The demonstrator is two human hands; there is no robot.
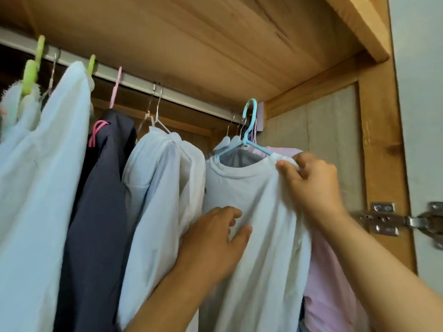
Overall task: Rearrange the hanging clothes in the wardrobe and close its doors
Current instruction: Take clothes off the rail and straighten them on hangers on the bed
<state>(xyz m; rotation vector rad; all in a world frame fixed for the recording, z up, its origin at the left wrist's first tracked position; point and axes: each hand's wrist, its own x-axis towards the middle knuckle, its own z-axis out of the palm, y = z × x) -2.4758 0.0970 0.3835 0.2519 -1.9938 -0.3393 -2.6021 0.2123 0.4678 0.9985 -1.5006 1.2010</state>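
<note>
White T-shirt [261,236] hangs on a blue hanger [249,137]. Right hand [311,183] pinches its shoulder — left hand [213,240] rests loosely open on its front.

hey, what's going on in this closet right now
A person is sorting clothes on the wardrobe rail. Their right hand pinches the shoulder of a white T-shirt on a blue hanger near the rail's right end, while the left hand rests on the shirt's front. The door hinge shows the wardrobe is open.
</note>
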